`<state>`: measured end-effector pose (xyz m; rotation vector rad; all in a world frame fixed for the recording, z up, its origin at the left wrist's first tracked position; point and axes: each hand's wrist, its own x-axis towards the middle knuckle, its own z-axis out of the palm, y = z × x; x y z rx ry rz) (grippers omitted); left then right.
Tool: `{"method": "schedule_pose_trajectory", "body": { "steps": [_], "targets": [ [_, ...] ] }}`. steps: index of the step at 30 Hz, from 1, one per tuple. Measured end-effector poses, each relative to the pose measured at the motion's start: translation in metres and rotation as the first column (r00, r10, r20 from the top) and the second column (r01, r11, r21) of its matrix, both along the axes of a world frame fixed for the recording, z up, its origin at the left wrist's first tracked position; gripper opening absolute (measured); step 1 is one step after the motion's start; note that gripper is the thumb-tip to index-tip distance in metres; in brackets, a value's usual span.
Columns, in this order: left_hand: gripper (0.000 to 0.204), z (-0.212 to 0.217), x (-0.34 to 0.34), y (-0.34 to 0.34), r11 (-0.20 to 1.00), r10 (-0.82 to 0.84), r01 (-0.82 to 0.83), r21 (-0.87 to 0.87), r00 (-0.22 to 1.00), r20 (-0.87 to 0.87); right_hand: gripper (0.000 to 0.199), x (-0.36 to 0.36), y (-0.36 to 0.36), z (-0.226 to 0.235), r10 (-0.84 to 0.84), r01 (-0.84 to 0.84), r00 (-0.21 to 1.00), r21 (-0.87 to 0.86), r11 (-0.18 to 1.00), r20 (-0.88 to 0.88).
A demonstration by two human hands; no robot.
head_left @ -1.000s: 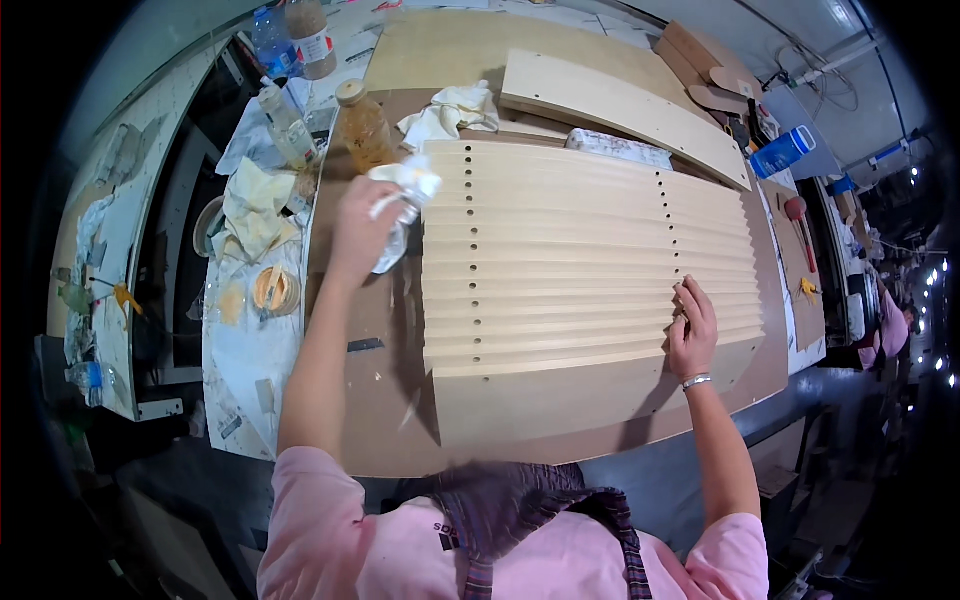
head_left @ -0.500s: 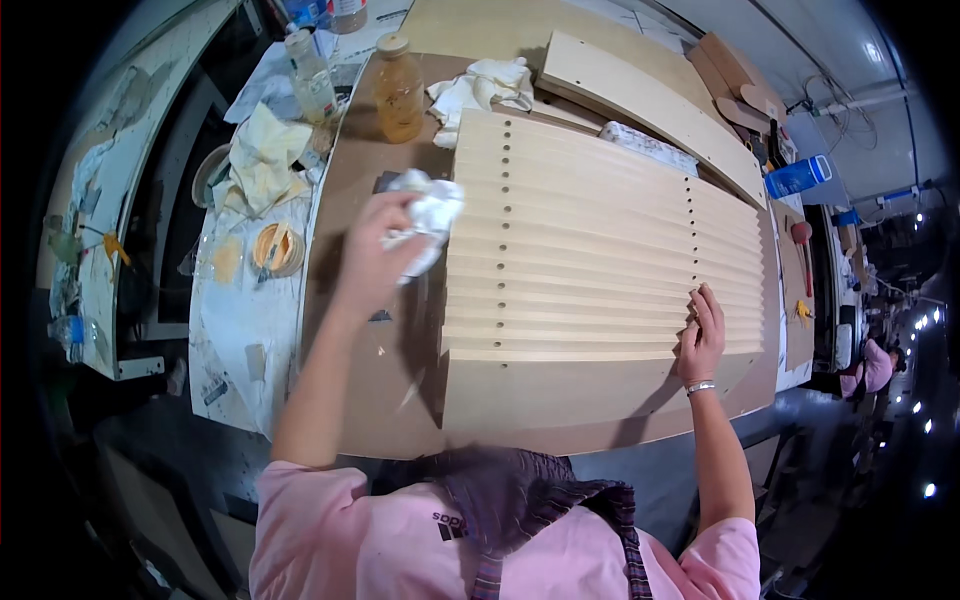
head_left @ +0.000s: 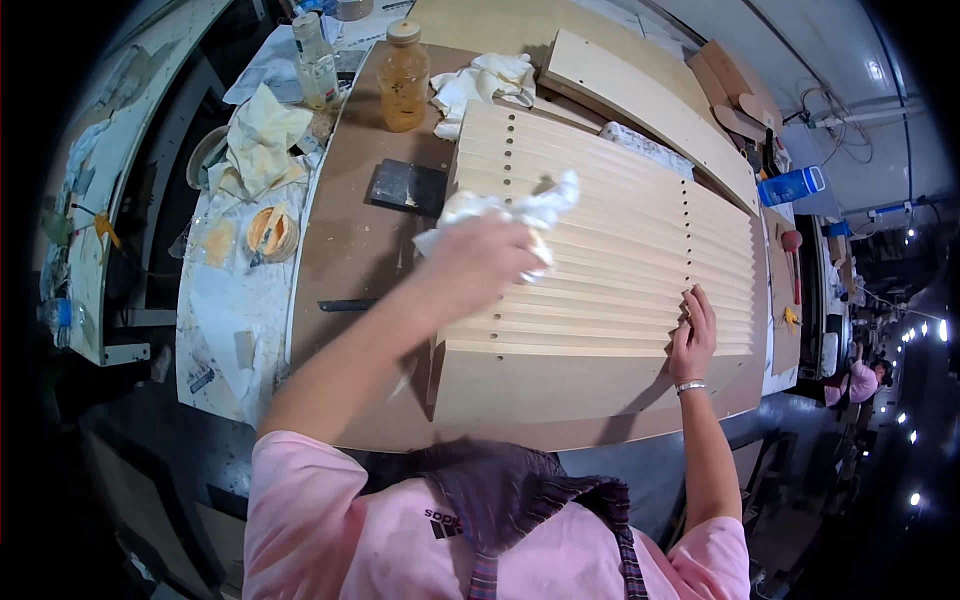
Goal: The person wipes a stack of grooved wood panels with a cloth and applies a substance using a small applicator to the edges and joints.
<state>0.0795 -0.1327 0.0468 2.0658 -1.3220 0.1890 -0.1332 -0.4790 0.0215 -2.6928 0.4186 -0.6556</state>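
A row of pale wooden slats (head_left: pixel 620 260), drilled with lines of small holes, lies side by side on a brown workbench (head_left: pixel 350 260). My left hand (head_left: pixel 490 255) is closed around a crumpled white rag (head_left: pixel 510 210) and rests it on the left part of the slats. My right hand (head_left: pixel 692 332) lies flat with spread fingers on the slats' right end, a bracelet on its wrist.
At the back left stand an amber bottle (head_left: pixel 404 75) and a clear bottle (head_left: pixel 315 60), beside more white rags (head_left: pixel 480 85). A dark sanding block (head_left: pixel 405 187) lies left of the slats. Spare boards (head_left: pixel 640 95) lean behind; a blue bottle (head_left: pixel 790 185) sits right.
My left hand carried the rag from the bench left of the slats rightward onto the slats. My right hand stayed on the right end.
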Motion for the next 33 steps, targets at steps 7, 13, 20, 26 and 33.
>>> {"method": "schedule_pose_trajectory", "body": {
  "steps": [7, 13, 20, 26, 33],
  "targets": [
    [0.016, -0.010, 0.053, 0.095, 0.858, 0.455, -0.493, -0.141, 0.859, -0.233, 0.047, -0.008, -0.007, -0.003, 0.014, -0.014, 1.000, -0.070, 0.997, -0.004],
    [0.016, -0.035, 0.027, 0.067, 0.939, 0.309, -0.316, -0.137, 0.948, -0.072, 0.047, -0.007, -0.007, -0.006, 0.018, -0.018, 1.000, -0.050, 0.999, 0.003],
    [0.021, -0.030, 0.033, 0.083, 0.810, 0.395, -0.535, -0.238, 0.799, -0.453, 0.051, -0.007, -0.007, -0.004, 0.020, -0.020, 1.000, -0.019, 1.000, 0.004],
    [0.021, -0.054, -0.029, 0.098, 0.933, 0.351, -0.319, 0.165, 0.709, -0.612, 0.051, 0.001, 0.003, 0.000, 0.001, -0.002, 1.000, 0.022, 1.000, 0.022],
    [0.016, -0.054, 0.022, 0.205, 0.582, 0.797, -0.790, 0.191, 0.507, -0.328, 0.050, -0.006, -0.003, -0.007, 0.033, -0.034, 0.999, 0.047, 0.998, 0.027]
  ]
}}
